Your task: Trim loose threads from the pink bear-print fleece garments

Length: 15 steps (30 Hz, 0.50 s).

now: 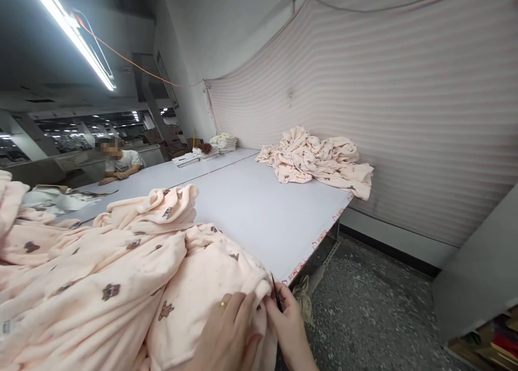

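A large heap of pink fleece cloth (pixel 121 274) with small brown bear prints lies on the near end of the white table (pixel 251 209). My left hand (pixel 226 333), with a gold ring on one finger, grips a fold of this cloth at the heap's right edge. Close beside it, my right hand (pixel 289 322) pinches a small dark pair of snips (pixel 276 294), whose tip points up against the edge of the cloth. Both hands are closed and almost touch each other at the table's near corner.
A second pile of the same pink cloth (pixel 319 160) lies at the table's far right edge by the striped fabric wall. Stacks of folded pieces (pixel 224 143) stand at the far end. Another person (pixel 119 163) sits at the far left. Speckled floor (pixel 364 317) lies to the right.
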Available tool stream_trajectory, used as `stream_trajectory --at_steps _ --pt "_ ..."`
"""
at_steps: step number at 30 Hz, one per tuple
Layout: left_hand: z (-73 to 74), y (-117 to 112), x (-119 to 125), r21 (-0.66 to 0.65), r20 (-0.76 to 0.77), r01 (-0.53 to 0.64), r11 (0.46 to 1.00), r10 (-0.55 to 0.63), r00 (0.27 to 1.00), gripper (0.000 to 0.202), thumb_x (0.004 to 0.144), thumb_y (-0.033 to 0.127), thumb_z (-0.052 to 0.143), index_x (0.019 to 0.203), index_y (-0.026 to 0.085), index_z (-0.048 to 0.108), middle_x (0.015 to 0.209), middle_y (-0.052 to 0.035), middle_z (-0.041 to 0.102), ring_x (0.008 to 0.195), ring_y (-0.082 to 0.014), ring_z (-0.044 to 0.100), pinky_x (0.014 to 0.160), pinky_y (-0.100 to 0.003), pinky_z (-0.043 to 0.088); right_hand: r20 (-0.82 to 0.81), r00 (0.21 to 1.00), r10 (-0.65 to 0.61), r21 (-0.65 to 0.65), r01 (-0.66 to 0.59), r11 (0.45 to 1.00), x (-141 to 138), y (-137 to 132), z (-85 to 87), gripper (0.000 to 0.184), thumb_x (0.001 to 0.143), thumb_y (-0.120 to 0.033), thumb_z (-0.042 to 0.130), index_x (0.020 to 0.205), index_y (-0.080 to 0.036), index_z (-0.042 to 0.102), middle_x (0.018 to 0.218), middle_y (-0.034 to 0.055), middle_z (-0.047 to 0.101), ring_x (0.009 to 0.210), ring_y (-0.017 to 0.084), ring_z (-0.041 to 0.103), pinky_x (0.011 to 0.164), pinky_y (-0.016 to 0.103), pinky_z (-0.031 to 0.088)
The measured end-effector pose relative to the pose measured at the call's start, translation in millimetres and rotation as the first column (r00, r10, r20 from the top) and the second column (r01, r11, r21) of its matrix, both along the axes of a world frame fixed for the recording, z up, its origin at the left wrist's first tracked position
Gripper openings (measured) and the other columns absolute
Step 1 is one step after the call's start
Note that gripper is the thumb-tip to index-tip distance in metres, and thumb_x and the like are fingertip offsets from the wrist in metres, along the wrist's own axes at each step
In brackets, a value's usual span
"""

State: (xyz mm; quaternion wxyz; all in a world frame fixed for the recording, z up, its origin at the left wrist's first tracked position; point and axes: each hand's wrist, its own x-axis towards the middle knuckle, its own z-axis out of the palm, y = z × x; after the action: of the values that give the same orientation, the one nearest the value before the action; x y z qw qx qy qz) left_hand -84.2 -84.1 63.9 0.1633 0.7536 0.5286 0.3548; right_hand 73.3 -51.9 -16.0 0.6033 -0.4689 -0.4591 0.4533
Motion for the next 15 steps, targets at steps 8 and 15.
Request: stream_trajectory --at_steps 8,15 --pt "-3.7 -1 -12 0.350 -0.425 -0.063 0.935 0.219 0.878 0.030 0.078 0.003 0.045 0.100 0.019 0.057 0.099 -0.0085 0.058 0.086 -0.0243 0.052 0.075 -0.038 0.043 0.335 0.928 -0.164 0.275 0.070 0.959 0 -13 23.5 0.008 0.085 -0.022 0.050 0.089 -0.020 0.057 0.082 0.0026 0.063 0.076 0.018 0.063 0.070 0.026 0.051" --pt "8.9 -17 -33 0.228 -0.036 -0.103 0.968 0.114 0.993 0.020 0.086 0.013 0.046 0.096 0.022 0.061 0.099 -0.0072 0.066 0.095 -0.0252 0.054 0.087 -0.037 0.039 0.652 0.685 -0.327 0.459 -0.013 0.889 -12 -8 41.1 0.023 0.081 -0.010 0.041 0.096 -0.022 0.054 0.093 0.0050 0.058 0.081 0.019 0.063 0.066 0.028 0.050"
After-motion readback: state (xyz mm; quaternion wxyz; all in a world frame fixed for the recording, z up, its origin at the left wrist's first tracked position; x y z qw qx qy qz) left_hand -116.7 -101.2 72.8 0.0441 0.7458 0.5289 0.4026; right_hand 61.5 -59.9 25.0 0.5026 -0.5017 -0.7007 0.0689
